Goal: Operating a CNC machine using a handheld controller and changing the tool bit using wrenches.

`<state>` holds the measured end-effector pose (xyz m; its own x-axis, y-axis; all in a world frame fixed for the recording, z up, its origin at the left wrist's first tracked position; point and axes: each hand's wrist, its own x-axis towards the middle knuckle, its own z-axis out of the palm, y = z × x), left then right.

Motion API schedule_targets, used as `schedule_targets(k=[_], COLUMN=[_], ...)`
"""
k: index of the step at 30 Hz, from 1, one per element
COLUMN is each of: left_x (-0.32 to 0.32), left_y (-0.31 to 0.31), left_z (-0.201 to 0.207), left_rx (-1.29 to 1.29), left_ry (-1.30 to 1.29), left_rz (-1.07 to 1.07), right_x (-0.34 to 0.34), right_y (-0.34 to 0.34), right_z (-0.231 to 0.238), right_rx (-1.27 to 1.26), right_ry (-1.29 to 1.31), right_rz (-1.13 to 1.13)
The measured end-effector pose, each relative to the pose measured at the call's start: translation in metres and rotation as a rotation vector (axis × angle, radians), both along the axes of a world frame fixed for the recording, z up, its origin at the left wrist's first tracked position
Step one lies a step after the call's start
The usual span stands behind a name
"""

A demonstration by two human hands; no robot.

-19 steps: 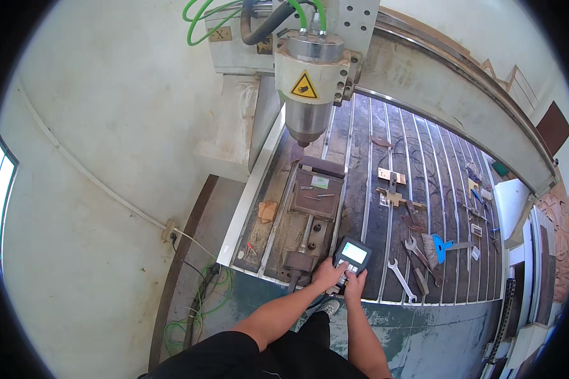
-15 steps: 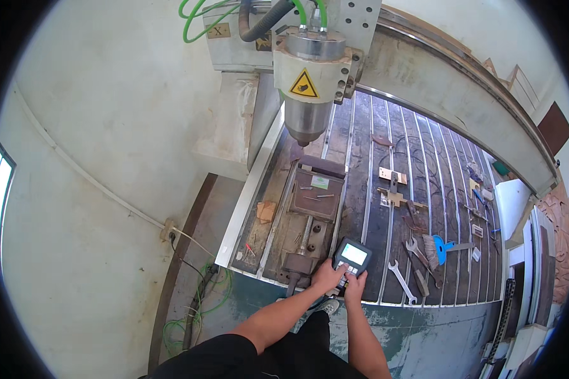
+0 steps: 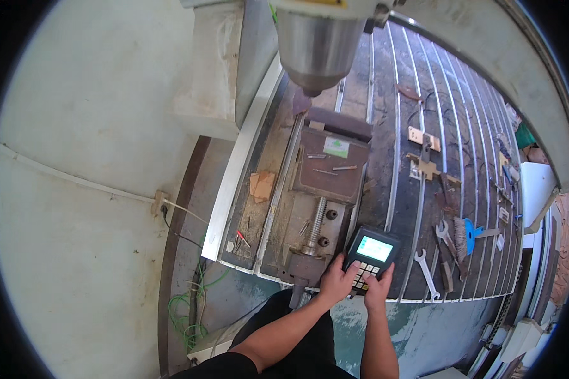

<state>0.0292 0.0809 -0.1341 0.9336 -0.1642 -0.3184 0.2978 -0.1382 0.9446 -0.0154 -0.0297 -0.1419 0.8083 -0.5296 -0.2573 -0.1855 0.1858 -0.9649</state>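
Both my hands hold a black handheld keypad controller (image 3: 392, 243) with a lit screen, just over the near edge of the machine bed. My left hand (image 3: 337, 280) grips its left side, thumb on the light keys. My right hand (image 3: 379, 287) grips the lower right side, its thumb also over the keys. Beside my left hand lies a machine vise (image 3: 332, 172) with a screw (image 3: 317, 218) and several thin metal bits on its top. Above its far end hangs the silver spindle (image 3: 317, 54), apart from it.
To the right on the slotted bed lie an open-end wrench (image 3: 427, 275), a brush (image 3: 461, 239) by a blue tool (image 3: 470, 236), and brass-coloured plates (image 3: 425, 139). A white gantry beam (image 3: 487, 31) crosses the far right. Green cables (image 3: 182, 316) lie on the floor at left.
The view has shifted nearer, so the bed and spindle look larger and the spindle sits higher in the picture. Both hands keep hold of the controller.
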Motion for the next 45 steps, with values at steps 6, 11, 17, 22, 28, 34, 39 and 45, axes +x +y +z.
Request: schedule_targets(k=[6, 11, 17, 22, 28, 34, 39, 45], left_x=[-0.003, -0.001, -0.002, -0.003, -0.002, 0.005, -0.004, -0.001], left_y=[0.001, 0.003, 0.002, 0.005, 0.006, 0.012, 0.012, 0.013], left_z=[0.001, 0.006, 0.005, 0.002, -0.002, 0.007, 0.003, 0.0], left_rx=[-0.093, -0.185, -0.173, -0.163, -0.194, -0.124, -0.234, -0.314], left_ry=[0.002, -0.04, -0.032, 0.013, -0.113, 0.036, -0.014, -0.013], left_rz=[0.052, 0.02, 0.023, 0.026, -0.021, -0.149, -0.08, -0.132], right_x=[0.004, 0.004, 0.003, 0.004, 0.006, 0.005, 0.004, 0.002], right_y=[0.003, 0.003, 0.003, 0.006, 0.006, 0.007, 0.006, 0.005], right_z=[-0.002, 0.001, 0.0, 0.0, 0.006, 0.001, 0.0, -0.003], right_rx=[0.138, 0.134, 0.119, 0.11, 0.11, 0.134, 0.131, 0.145], right_ry=[-0.059, -0.094, -0.092, -0.103, -0.104, -0.109, -0.094, -0.094], right_rz=[0.001, 0.008, 0.035, 0.041, 0.032, 0.013, 0.028, -0.008])
